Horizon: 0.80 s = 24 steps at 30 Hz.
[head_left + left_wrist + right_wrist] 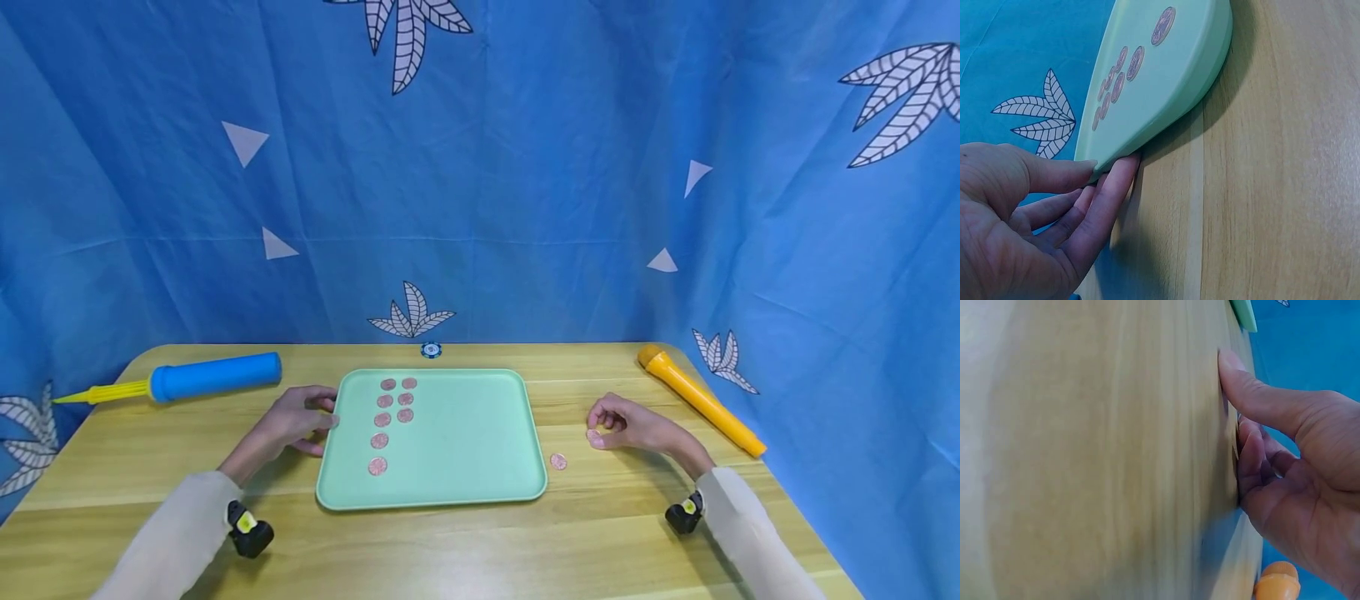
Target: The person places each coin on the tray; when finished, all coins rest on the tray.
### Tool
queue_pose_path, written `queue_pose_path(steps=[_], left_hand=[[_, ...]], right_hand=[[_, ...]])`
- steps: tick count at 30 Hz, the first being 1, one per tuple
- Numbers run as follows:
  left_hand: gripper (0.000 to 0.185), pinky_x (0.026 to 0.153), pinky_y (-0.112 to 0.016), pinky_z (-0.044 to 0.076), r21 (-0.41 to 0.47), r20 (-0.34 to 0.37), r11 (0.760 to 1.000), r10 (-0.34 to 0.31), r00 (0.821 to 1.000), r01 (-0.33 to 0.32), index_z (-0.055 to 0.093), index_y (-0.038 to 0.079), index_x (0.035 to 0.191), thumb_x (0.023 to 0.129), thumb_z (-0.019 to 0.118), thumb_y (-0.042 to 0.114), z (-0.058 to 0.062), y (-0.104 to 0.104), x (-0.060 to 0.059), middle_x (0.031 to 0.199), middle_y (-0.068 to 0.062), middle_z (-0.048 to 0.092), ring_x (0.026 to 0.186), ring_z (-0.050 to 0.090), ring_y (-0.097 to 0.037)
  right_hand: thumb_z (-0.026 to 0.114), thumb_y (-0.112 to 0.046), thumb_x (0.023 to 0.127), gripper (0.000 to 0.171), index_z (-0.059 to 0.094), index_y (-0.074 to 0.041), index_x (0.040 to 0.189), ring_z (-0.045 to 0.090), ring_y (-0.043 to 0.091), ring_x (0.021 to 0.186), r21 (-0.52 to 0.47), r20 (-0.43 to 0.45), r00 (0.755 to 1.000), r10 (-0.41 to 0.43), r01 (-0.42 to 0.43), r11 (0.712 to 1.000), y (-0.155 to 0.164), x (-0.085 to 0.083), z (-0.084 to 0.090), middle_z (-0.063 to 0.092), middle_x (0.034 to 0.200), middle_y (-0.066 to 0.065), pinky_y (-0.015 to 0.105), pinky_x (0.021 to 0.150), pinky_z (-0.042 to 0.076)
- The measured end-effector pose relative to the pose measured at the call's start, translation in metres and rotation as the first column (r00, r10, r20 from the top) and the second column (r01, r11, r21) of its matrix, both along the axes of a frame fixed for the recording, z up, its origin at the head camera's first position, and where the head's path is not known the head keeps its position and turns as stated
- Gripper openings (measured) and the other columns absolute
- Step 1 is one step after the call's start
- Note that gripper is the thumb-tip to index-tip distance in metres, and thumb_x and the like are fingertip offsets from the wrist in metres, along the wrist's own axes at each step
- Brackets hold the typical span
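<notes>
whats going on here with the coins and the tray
A person sits at a wooden table with a green tray holding eight pinkish coins in two short columns. The left hand holds the tray's left edge. The right hand presses its fingertips on a coin on the table, and another loose coin lies beside the tray.
</notes>
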<state>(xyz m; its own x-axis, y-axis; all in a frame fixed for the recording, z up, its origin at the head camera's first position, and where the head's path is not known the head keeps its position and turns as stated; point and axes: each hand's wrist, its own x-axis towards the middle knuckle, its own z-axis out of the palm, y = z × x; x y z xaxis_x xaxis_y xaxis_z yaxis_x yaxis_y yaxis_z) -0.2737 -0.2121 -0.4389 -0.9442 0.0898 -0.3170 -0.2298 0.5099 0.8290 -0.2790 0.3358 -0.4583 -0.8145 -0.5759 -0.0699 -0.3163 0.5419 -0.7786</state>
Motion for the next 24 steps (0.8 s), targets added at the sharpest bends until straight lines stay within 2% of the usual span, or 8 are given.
queue_pose_path(steps=[2, 6, 10, 16, 20, 24], left_hand=[[0.059, 0.063, -0.039, 0.067, 0.002, 0.0, 1.0, 0.002, 1.0, -0.002, 0.041, -0.009, 0.154, 0.1, 0.061, -0.001, 0.0, -0.001, 0.001, 0.135, -0.029, 0.052, 0.091, 0.065, -0.027], [0.059, 0.063, -0.038, 0.067, 0.006, 0.001, 1.0, -0.001, 1.0, 0.001, 0.041, -0.009, 0.155, 0.1, 0.062, 0.0, 0.0, -0.003, 0.001, 0.136, -0.03, 0.051, 0.093, 0.066, -0.028], [0.059, 0.062, -0.038, 0.067, 0.023, -0.01, 1.0, -0.013, 1.0, 0.013, 0.042, -0.009, 0.154, 0.1, 0.062, 0.0, -0.001, -0.002, 0.001, 0.135, -0.03, 0.052, 0.093, 0.066, -0.029], [0.058, 0.061, -0.038, 0.067, 0.026, -0.007, 1.0, -0.007, 1.0, 0.007, 0.043, -0.009, 0.152, 0.099, 0.064, 0.0, -0.002, 0.0, 0.001, 0.133, -0.028, 0.054, 0.087, 0.064, -0.025], [0.058, 0.06, -0.039, 0.066, 0.027, -0.019, 1.0, -0.003, 1.0, 0.004, 0.044, -0.01, 0.152, 0.098, 0.065, -0.001, -0.002, 0.0, 0.0, 0.131, -0.028, 0.054, 0.085, 0.065, -0.025], [0.06, 0.06, -0.039, 0.066, 0.023, -0.028, 1.0, 0.003, 1.0, -0.002, 0.043, -0.009, 0.153, 0.098, 0.065, -0.002, -0.001, 0.001, 0.001, 0.137, -0.032, 0.052, 0.085, 0.067, -0.026]], right_hand=[[0.074, -0.003, 0.095, 0.017, 0.062, 0.004, 0.104, 0.048, 0.019, 0.085, -0.007, -0.007, 1.0, -0.02, 0.02, 1.0, -0.003, 0.001, 0.0, 0.055, 0.094, 0.013, 0.02, 0.071, 0.043], [0.072, -0.002, 0.097, 0.014, 0.062, 0.007, 0.101, 0.055, 0.012, 0.071, -0.049, 0.058, 0.995, -0.075, 0.078, 0.996, -0.011, 0.001, -0.001, 0.061, 0.085, 0.012, 0.02, 0.06, 0.052], [0.069, 0.001, 0.098, 0.014, 0.062, 0.01, 0.107, 0.06, 0.012, 0.06, -0.091, 0.116, 0.987, -0.108, 0.119, 0.989, -0.018, 0.001, 0.0, 0.066, 0.081, 0.017, 0.025, 0.051, 0.057], [0.066, 0.003, 0.1, 0.018, 0.067, 0.016, 0.113, 0.067, 0.013, 0.065, -0.146, 0.178, 0.975, -0.134, 0.16, 0.976, -0.029, 0.001, 0.004, 0.074, 0.091, 0.026, 0.028, 0.057, 0.062], [0.064, 0.001, 0.101, 0.022, 0.068, 0.017, 0.115, 0.07, 0.015, 0.071, -0.175, 0.225, 0.962, -0.157, 0.199, 0.964, -0.039, 0.001, 0.009, 0.075, 0.093, 0.026, 0.031, 0.067, 0.066], [0.062, 0.002, 0.102, 0.025, 0.065, 0.019, 0.12, 0.073, 0.018, 0.078, -0.213, 0.262, 0.948, -0.179, 0.238, 0.948, -0.052, 0.001, 0.017, 0.074, 0.098, 0.03, 0.038, 0.079, 0.067]])
